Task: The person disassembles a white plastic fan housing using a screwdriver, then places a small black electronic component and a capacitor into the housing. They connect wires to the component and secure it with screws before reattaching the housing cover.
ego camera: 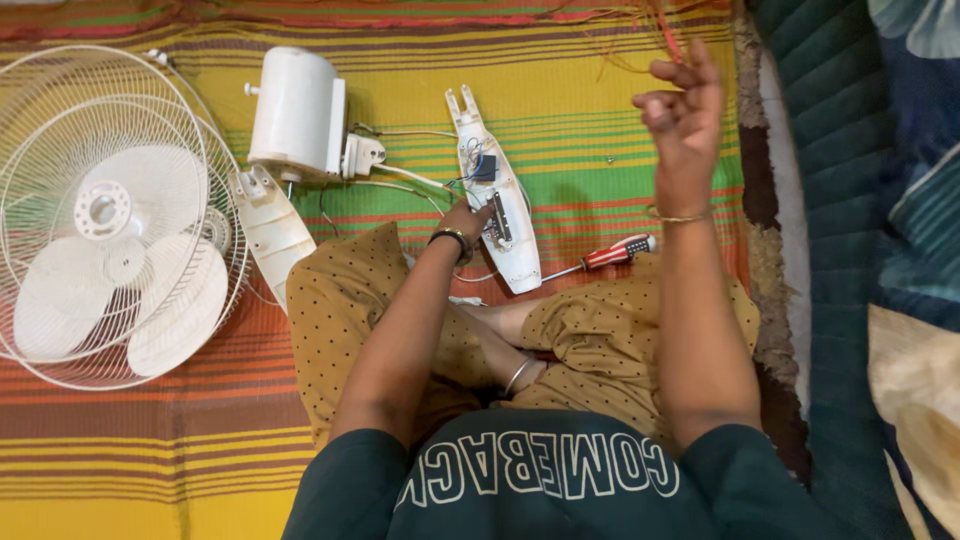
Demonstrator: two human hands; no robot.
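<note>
The person sits cross-legged on a striped floor mat [600,150] of yellow, green, red and orange bands.

**Left hand.** The left hand [470,218] rests on the white housing panel [497,195], touching its left edge near the middle. The fingers are bent against the panel; whether they grip it or only steady it cannot be told. A dark bracelet sits at the wrist.

**Right hand.** The right hand [685,105] is raised above the mat, well apart from the panel. The fingers are loosely curled, the thumb and forefinger drawn close together — whether something small is pinched between them cannot be told. A thin bangle circles the wrist.

**Housing panel.** The long, narrow panel lies open side up on the mat, just ahead of the person's knees. Its forked end points away from the person; its rounded end lies nearest the legs. A small dark component [485,167] with thin wires sits in its upper half.

**Surrounding parts.**
- A screwdriver [605,258] with a red-and-white handle lies just right of the panel's near end, shaft pointing toward it.
- A white motor casing [293,112] lies to the left of the panel, joined to it by white cables [400,172].
- A white wire fan guard [110,210] with the blades [130,290] inside it lies at the far left.
- A second white housing piece [272,228] lies between the guard and the person's left knee.
- A dark quilted cover [840,150] borders the mat on the right.
</note>
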